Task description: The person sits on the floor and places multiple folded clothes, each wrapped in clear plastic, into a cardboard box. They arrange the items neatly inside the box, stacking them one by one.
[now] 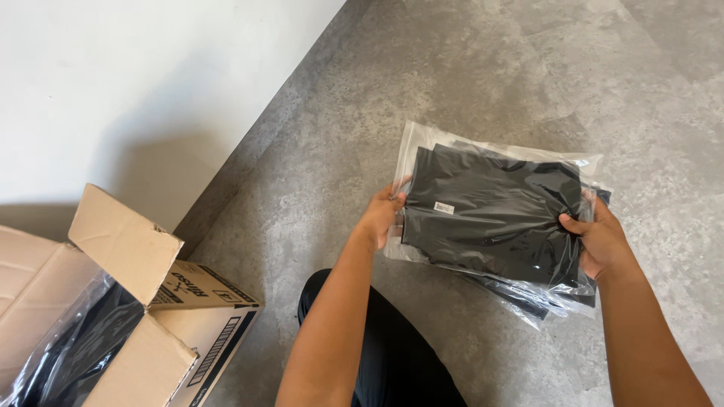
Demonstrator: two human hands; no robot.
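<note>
Presently, left to right:
Carton (113, 316): open at far left, flaps up, clear liner with dark goods inside.
Left hand (382, 215): closed on stack's left edge.
Bagged black garments (494, 218): several slick bags, held above floor (467, 83).
Right hand (599, 237): clamped on right edge, thumb on top.
Risk: lower bags sliding out; film slippery, edge grip only.
</note>
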